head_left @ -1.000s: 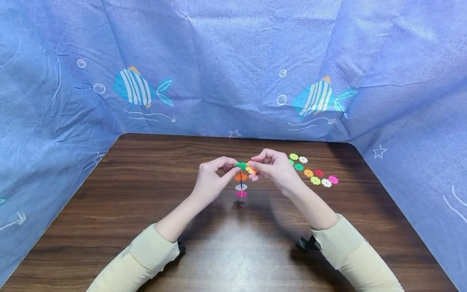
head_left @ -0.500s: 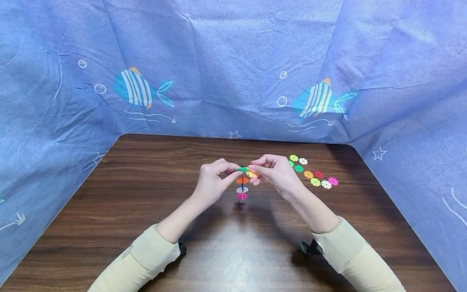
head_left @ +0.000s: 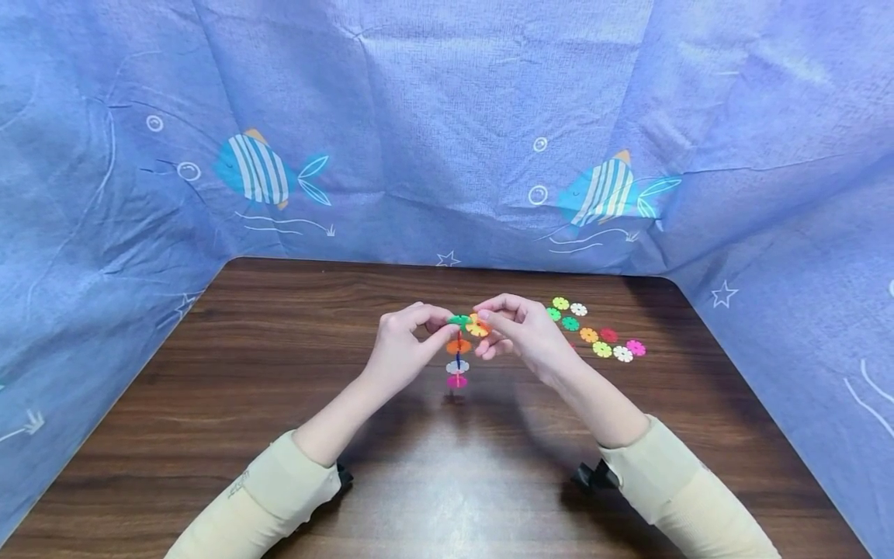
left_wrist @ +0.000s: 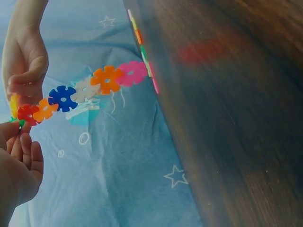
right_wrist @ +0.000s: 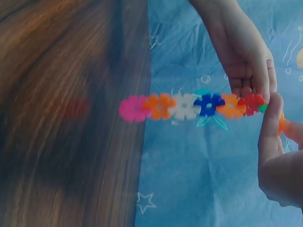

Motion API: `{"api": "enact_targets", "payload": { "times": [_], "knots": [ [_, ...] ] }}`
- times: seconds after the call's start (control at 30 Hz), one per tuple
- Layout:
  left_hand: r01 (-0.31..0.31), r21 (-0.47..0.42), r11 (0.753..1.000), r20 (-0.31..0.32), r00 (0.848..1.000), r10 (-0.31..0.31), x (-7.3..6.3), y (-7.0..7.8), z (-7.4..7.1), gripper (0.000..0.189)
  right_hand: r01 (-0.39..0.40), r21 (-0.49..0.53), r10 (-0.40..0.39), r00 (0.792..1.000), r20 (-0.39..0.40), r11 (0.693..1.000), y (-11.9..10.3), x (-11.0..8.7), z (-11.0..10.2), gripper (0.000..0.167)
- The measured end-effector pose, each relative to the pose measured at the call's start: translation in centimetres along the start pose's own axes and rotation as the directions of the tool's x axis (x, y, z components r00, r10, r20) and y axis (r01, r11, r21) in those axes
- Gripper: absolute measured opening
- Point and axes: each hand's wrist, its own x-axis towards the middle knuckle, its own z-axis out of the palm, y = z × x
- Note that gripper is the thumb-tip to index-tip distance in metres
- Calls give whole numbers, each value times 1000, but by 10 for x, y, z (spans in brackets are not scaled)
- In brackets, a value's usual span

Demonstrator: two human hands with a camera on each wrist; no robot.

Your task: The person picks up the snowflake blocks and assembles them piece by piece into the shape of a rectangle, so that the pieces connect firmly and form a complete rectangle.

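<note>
Between finger and thumb, my left hand (head_left: 401, 341) pinches a green flower-shaped plastic disc (head_left: 459, 320) at the top of a hanging chain. My right hand (head_left: 524, 330) pinches an orange-yellow flower disc (head_left: 478, 324) right beside the green one; whether their slots interlock cannot be told. Below the green disc, the chain runs through a red disc (left_wrist: 28, 114), an orange disc (left_wrist: 46, 109), a blue disc (right_wrist: 209, 105), a white disc (right_wrist: 185, 106), another orange disc (right_wrist: 159, 106) and a pink disc (right_wrist: 135, 108) at its lower end. The chain hangs above the table.
Several loose flower discs, among them a red disc (head_left: 609, 335) and a pink disc (head_left: 635, 348), lie on the brown wooden table (head_left: 279, 310) to the right, some partly behind the right hand. A blue fish-print cloth (head_left: 447, 155) surrounds the table's back and sides.
The orange-yellow disc has turned to show more of its face beside the green one. Both hands and the hanging chain have shifted only slightly; the grips stay the same.
</note>
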Motion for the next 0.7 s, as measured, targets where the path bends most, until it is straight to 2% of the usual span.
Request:
{"api": "enact_targets", "payload": {
  "times": [0.13, 0.37, 0.47, 0.5, 0.57, 0.6, 0.7],
  "knots": [
    [31, 13, 999, 11, 999, -31, 0, 0, -5, 10, 51, -80, -50, 999, 18, 995, 2, -2, -9, 38],
    [102, 37, 994, 29, 994, -103, 1, -3, -14, 10, 89, -237, -94, 996, -10, 967, 3, -5, -31, 29],
    [138, 24, 990, 38, 990, -139, 0, -5, -18, 9, 108, -318, -116, 993, -7, 942, 6, -4, -43, 28],
    [152, 20, 988, 42, 987, -152, 0, -6, -19, 9, 117, -361, -128, 992, -6, 925, 8, -4, -47, 27],
    [176, 12, 984, 52, 983, -176, -1, -7, -21, 9, 149, -465, -164, 986, 8, 873, 11, -2, -56, 26],
    [185, 10, 983, 55, 981, -185, -1, -8, -21, 9, 170, -524, -188, 982, 19, 835, 13, -2, -61, 25],
    [207, 5, 978, 64, 976, -207, -2, -10, -24, 9, 226, -690, -265, 963, 51, 688, 18, 1, -75, 22]
  ]
}}
